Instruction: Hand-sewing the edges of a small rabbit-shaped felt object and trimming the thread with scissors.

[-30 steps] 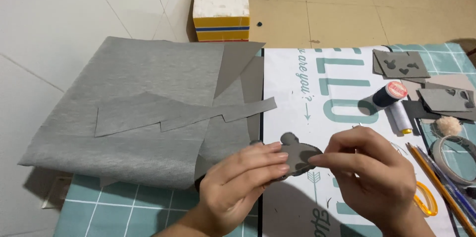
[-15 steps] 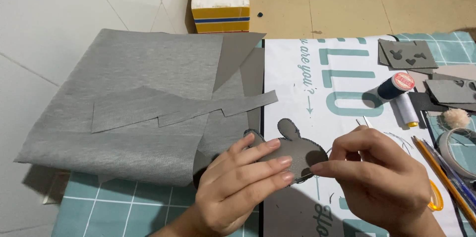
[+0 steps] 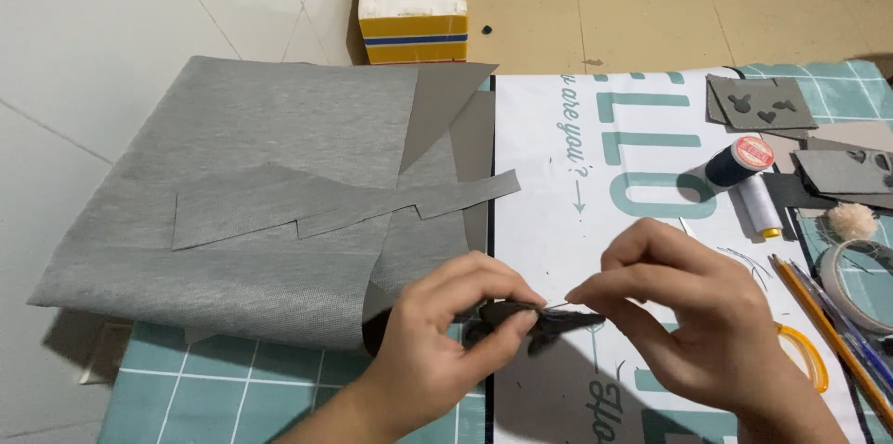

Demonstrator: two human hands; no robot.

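Left hand [image 3: 437, 351] and right hand [image 3: 688, 323] pinch a small dark felt cutout [image 3: 530, 321] between closed fingers; steady, close grips suit stitching.

Small dark grey felt cut-out [image 3: 535, 321]: edge-on btwn both hands, shape unreadable; left part behind left hand [image 3: 437, 351] fingers.
Needle/thread: too thin to tell at right hand [image 3: 688, 323] fingertips.
Forearms: both cut off by bottom edge.
Yellow-handled scissors [image 3: 807, 356]: mostly behind right hand.
Clear tape roll [image 3: 860, 286]: cut by right edge.
White cardboard box w/ yellow-blue band [image 3: 414, 2]: top cropped.
Grey felt scraps [image 3: 842, 170]: run off right edge.
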